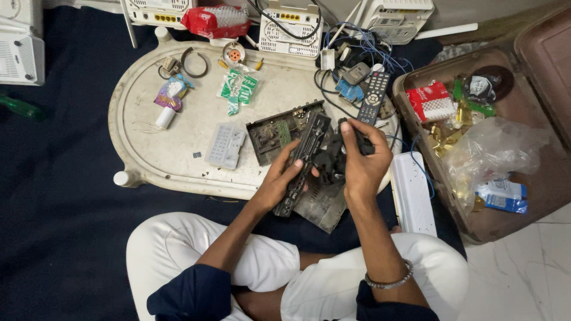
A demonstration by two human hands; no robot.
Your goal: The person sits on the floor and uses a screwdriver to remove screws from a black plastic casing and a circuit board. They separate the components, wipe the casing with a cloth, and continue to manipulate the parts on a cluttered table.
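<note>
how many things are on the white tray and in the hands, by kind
black panel, in left hand: 1
black part, in right hand: 1
circuit board: 1
remote: 1
keypad: 1
green sachets: 1 bunch
ring: 1
Total: 7

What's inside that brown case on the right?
The brown case holds a red-and-white packet, a crumpled clear plastic bag, blue-and-white packets, green and gold wrappers and a dark round thing. Whatever lies beneath the bag is hidden.
</note>
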